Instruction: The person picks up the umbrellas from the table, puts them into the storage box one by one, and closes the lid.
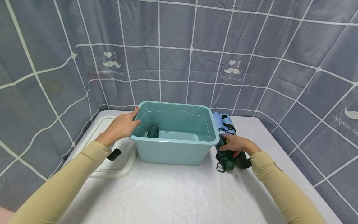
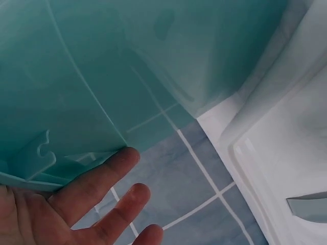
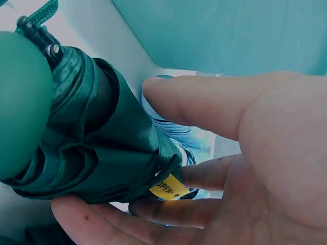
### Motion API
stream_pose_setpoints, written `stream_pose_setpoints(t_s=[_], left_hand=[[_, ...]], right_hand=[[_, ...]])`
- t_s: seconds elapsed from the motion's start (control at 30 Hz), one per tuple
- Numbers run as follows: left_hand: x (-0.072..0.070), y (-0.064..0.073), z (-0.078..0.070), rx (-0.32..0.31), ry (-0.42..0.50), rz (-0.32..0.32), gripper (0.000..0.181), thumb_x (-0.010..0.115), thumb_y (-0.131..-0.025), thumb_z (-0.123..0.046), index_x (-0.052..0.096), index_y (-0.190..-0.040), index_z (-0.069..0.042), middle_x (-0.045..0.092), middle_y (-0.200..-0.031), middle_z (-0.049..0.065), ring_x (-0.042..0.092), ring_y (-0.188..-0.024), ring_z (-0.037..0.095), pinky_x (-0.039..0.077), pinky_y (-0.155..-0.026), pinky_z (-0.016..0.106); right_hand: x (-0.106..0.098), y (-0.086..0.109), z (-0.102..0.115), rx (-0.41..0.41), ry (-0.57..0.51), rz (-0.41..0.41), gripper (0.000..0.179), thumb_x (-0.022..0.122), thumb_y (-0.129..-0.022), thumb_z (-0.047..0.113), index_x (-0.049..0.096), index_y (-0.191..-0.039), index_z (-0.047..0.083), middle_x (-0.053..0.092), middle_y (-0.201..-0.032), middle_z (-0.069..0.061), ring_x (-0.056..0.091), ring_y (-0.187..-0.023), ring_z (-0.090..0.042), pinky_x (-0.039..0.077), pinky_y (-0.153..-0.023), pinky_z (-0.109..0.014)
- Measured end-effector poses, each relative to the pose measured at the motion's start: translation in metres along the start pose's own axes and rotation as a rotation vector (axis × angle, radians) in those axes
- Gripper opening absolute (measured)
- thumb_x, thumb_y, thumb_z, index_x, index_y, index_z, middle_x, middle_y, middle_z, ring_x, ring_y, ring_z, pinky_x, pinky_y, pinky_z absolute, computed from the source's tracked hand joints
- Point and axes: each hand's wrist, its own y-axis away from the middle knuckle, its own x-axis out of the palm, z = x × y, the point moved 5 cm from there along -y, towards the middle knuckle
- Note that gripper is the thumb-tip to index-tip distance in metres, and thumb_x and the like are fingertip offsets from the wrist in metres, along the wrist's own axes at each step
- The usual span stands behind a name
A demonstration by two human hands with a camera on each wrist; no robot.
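On the white table stands a teal plastic bin (image 1: 169, 152), with a dark green object (image 1: 153, 132) lying inside at its left end. My left hand (image 1: 121, 126) rests at the bin's left rim. Its fingers stretch straight along the outer wall in the left wrist view. To the right of the bin lies a folded dark green umbrella (image 3: 112, 148) with a yellow tag (image 3: 169, 188). My right hand (image 1: 237, 144) spans this umbrella, thumb on one side and loosely extended fingers along the other, the palm apart from it.
A white lid (image 1: 123, 155) lies left of the bin, partly under it. Behind the green umbrella is a blue folded bundle (image 1: 224, 123) with black patches. A black folded item (image 1: 242, 160) lies to its right. Grey checked curtains (image 1: 176, 65) surround the table.
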Motion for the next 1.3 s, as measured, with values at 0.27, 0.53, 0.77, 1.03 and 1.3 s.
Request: stream_pose_setpoints(t_s=[0.27,0.53,0.77,1.03,1.3], left_hand=[[-0.001,0.003,-0.002,-0.007,-0.019,-0.011,0.067,0.038,-0.102,-0.027,0.017,-0.161,-0.003,0.047,-0.062,0.006,0.043,-0.052,0.02,0.037,-0.054,0.035],[0.001,0.002,-0.001,-0.028,-0.009,-0.007,0.069,0.04,-0.102,-0.029,0.015,-0.162,-0.005,0.05,-0.065,0.008,0.046,-0.054,0.021,0.039,-0.057,0.036],[0.003,0.002,-0.001,-0.032,-0.038,0.007,0.071,0.038,-0.102,-0.033,0.014,-0.162,-0.005,0.051,-0.065,0.008,0.047,-0.054,0.021,0.039,-0.058,0.036],[0.002,0.003,-0.002,-0.024,-0.069,0.004,0.073,0.039,-0.101,-0.036,0.014,-0.162,-0.005,0.054,-0.073,0.009,0.051,-0.061,0.023,0.041,-0.061,0.037],[0.002,0.003,-0.002,-0.03,-0.067,0.009,0.073,0.04,-0.101,-0.036,0.013,-0.162,-0.006,0.057,-0.075,0.01,0.053,-0.063,0.024,0.042,-0.062,0.038]], right_hand=[[0.002,0.0,0.002,-0.01,0.029,-0.009,0.089,0.069,-0.095,0.022,0.014,-0.16,-0.002,0.023,-0.158,-0.034,0.058,-0.117,-0.037,0.06,-0.064,-0.039],[0.008,-0.006,-0.004,0.018,0.028,-0.019,0.095,0.07,-0.094,0.024,0.007,-0.162,0.004,0.023,-0.158,-0.033,0.058,-0.116,-0.04,0.06,-0.063,-0.039],[0.011,-0.011,-0.007,0.014,0.039,-0.036,0.096,0.071,-0.093,0.024,0.008,-0.162,0.006,0.024,-0.158,-0.032,0.059,-0.114,-0.04,0.059,-0.061,-0.039],[0.01,-0.013,-0.006,0.015,0.052,-0.059,0.096,0.071,-0.093,0.023,0.007,-0.162,0.003,0.024,-0.158,-0.034,0.058,-0.114,-0.039,0.059,-0.061,-0.039],[0.015,-0.014,-0.005,0.022,0.054,-0.076,0.096,0.072,-0.092,0.024,0.009,-0.162,0.007,0.029,-0.156,-0.033,0.059,-0.112,-0.04,0.059,-0.062,-0.042]])
